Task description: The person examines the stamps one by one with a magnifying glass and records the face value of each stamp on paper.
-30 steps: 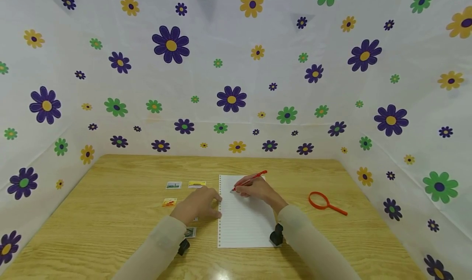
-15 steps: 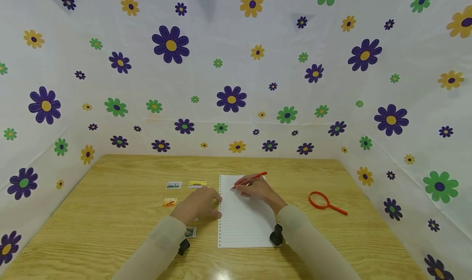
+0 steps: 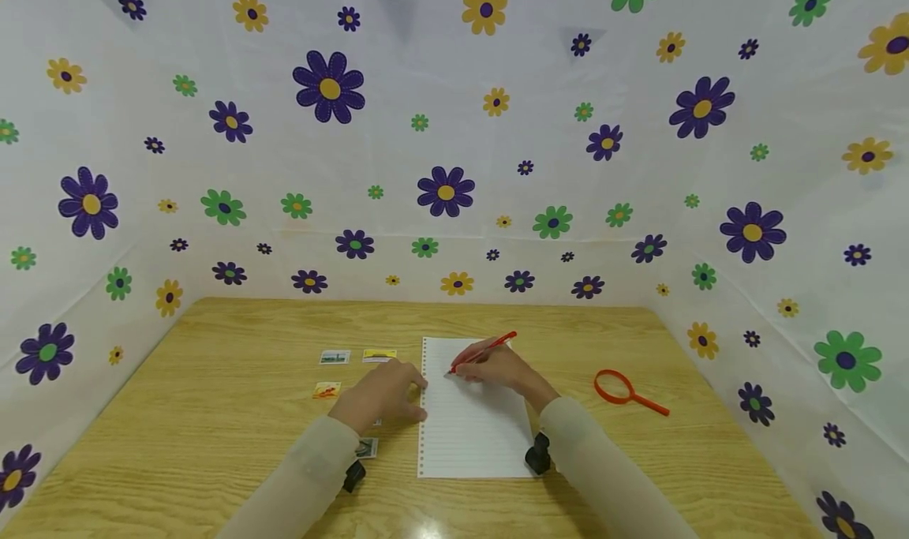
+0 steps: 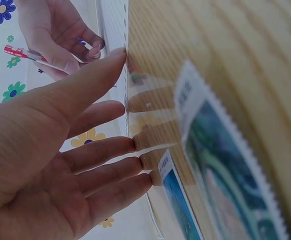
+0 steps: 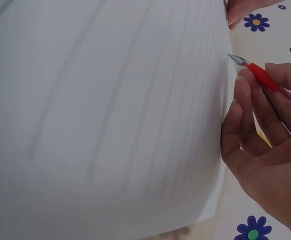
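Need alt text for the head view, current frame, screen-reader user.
A person's right hand holds a red pen over a lined sheet of paper, the left hand at the sheet's left edge. Small stamps lie on the wooden table left of the sheet and a red magnifying glass lies to its right, with flower-print cloth behind.

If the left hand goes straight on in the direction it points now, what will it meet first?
The white, lined paper sheet with punched holes: the left hand seems to be at its edge. Beyond, probably the right hand, though depth is unclear.
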`<state>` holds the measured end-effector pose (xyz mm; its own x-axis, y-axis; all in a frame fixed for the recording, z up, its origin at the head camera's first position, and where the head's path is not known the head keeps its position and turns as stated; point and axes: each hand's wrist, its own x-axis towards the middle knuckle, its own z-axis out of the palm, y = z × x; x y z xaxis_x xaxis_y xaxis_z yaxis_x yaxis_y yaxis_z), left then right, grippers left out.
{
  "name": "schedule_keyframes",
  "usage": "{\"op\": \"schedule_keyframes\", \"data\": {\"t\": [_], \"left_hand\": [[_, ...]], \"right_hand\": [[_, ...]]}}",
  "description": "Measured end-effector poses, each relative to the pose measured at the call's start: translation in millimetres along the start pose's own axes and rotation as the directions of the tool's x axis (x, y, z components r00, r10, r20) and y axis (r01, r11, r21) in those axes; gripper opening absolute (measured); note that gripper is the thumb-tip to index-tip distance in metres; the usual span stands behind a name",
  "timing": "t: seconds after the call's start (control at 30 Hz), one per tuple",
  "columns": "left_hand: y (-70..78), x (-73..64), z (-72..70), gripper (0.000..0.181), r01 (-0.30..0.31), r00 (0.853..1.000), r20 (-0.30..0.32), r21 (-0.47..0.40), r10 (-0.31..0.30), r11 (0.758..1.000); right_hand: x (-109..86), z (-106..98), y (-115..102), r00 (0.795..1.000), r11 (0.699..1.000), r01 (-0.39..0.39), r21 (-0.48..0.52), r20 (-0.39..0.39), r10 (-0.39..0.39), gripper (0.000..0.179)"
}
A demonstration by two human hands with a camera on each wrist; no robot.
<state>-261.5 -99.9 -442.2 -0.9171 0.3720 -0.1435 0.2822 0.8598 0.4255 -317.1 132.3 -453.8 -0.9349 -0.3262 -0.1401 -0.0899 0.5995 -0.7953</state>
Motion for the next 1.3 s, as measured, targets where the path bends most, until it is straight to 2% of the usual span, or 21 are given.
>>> {"op": "schedule_keyframes", "data": {"t": [0.13,0.3,0.47,0.83,1.1,1.3], "left_hand": [[-0.9,0.4,0.1,0.046,0.002,1.000,-0.003,0.000,-0.002,1.000],[-0.2,-0.4,-0.2,0.046,0.002,1.000,-0.001,-0.001,-0.002,1.000],[1.1,-2.1,-0.4,0.046,0.001,1.000,-0.003,-0.001,-0.001,1.000],[2.7,-3.3,-1.7,0.045,0.005,1.000,-0.004,-0.006,-0.005,1.000],[3.4,-2.3,-2.2,0.046,0.008,1.000,0.007,-0.002,-0.008,1.000],[3.5,-2.4,-1.9,0.046,0.011,1.000,0.006,0.001,-0.011,1.000]], "right_hand": [[2.1,1.5,-0.3,1.000,1.000,0.006,0.007,0.002,-0.006,0.017],[2.7,4.5,-0.3,0.997,1.000,-0.024,0.002,-0.072,0.025,0.017],[1.5,3.5,1.4,0.993,0.999,-0.039,-0.011,-0.112,0.038,0.017],[0.8,2.5,0.2,0.991,0.998,-0.066,-0.006,-0.117,0.064,0.017],[-1.6,-2.7,-1.9,0.998,0.999,-0.040,-0.022,-0.050,0.039,0.014],[0.1,-1.0,-0.9,0.995,0.999,-0.050,-0.005,-0.089,0.049,0.015]]}}
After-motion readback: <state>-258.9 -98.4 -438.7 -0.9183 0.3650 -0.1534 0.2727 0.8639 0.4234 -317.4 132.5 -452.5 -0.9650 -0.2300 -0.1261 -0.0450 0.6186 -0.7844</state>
